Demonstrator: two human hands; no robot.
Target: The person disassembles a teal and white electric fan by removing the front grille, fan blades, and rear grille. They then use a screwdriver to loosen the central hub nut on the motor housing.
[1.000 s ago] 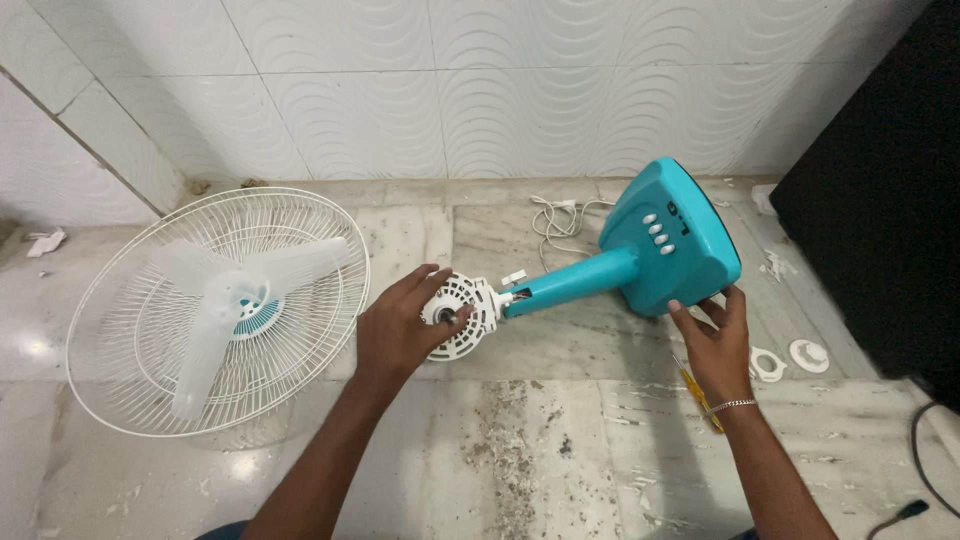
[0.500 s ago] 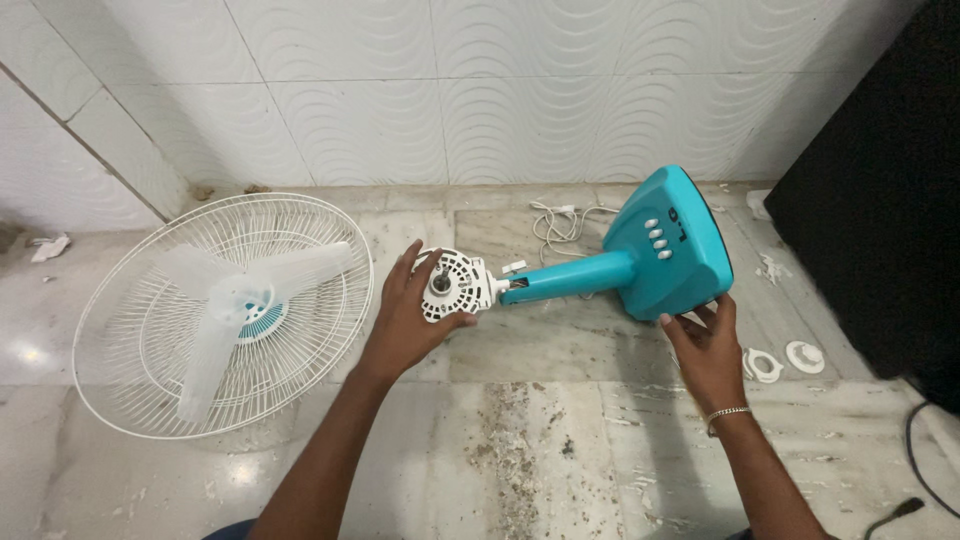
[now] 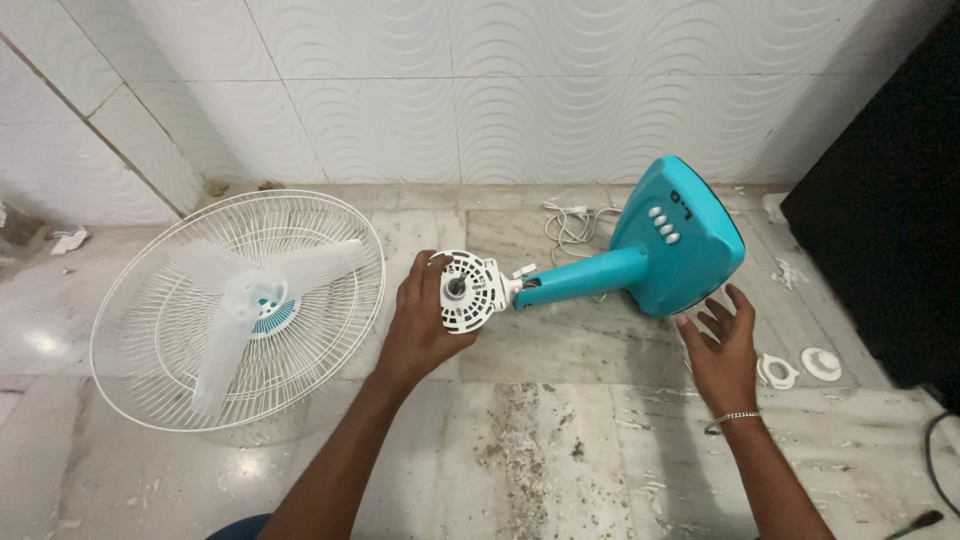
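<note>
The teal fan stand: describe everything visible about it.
The fan stand looks like glossy teal plastic: a broad, rounded-square base tipped up on its edge, with a row of small white buttons on its face, and a straight neck running left to a round white slotted motor housing with a metal shaft at its centre. It lies across the marble floor near the tiled wall. The left hand holds the housing; the right hand is open just below the base, contact unclear. A white cord trails behind.

One head-worn view looks steeply down and forward from close above the floor [image 3: 560,440], facing the tiled wall [image 3: 480,90] along the floor's far edge, both forearms entering from below.
</note>
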